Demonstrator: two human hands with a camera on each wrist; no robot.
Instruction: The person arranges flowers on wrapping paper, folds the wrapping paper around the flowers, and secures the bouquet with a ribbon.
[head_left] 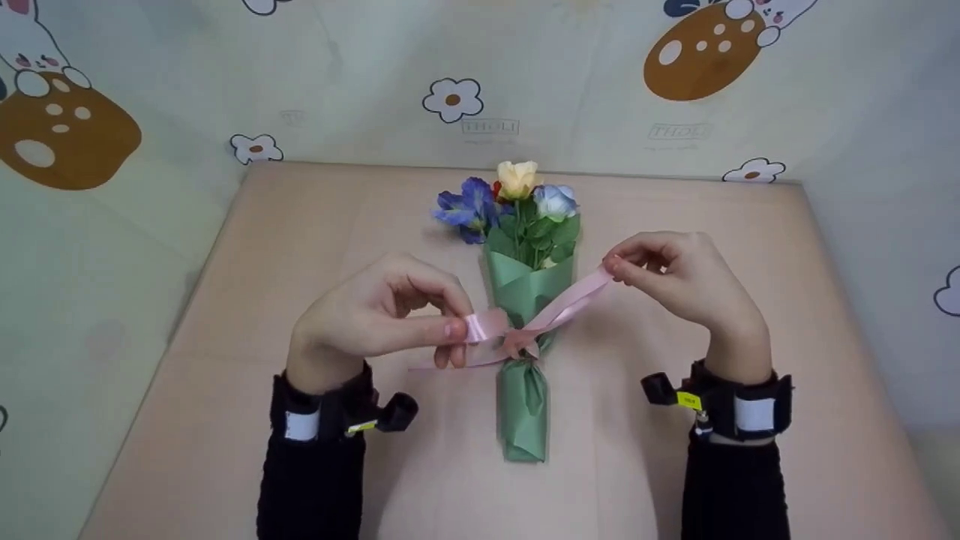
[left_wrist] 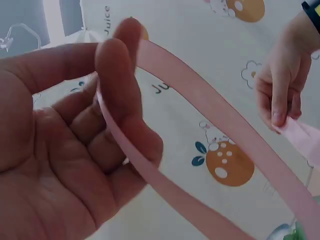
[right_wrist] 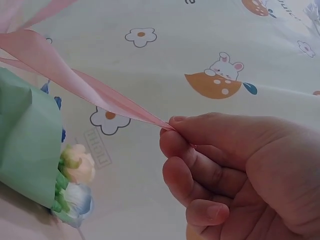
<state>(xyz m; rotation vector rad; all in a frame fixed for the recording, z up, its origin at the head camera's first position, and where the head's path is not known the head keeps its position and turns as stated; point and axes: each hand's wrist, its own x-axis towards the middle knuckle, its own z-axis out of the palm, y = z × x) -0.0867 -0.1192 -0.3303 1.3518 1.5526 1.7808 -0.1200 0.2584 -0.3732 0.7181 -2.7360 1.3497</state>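
A bouquet wrapped in green paper (head_left: 523,420) lies on the table, its blue, cream and pale blue flowers (head_left: 517,180) toward the far edge. Round its middle runs a pink ribbon (head_left: 559,309), crossed in a knot (head_left: 519,343) at the front. My left hand (head_left: 390,315) pinches one loop of the ribbon between thumb and fingers, just left of the knot. To the upper right, my right hand (head_left: 667,274) pinches the other length and holds it taut, as the right wrist view shows with the ribbon (right_wrist: 95,92) narrowing into the fingertips. A loose ribbon tail (head_left: 431,367) hangs below the left hand.
The pinkish table (head_left: 300,225) ends at a patterned backdrop (head_left: 570,97) printed with flowers and rabbits. Both wrists carry black straps with small cameras (head_left: 397,411).
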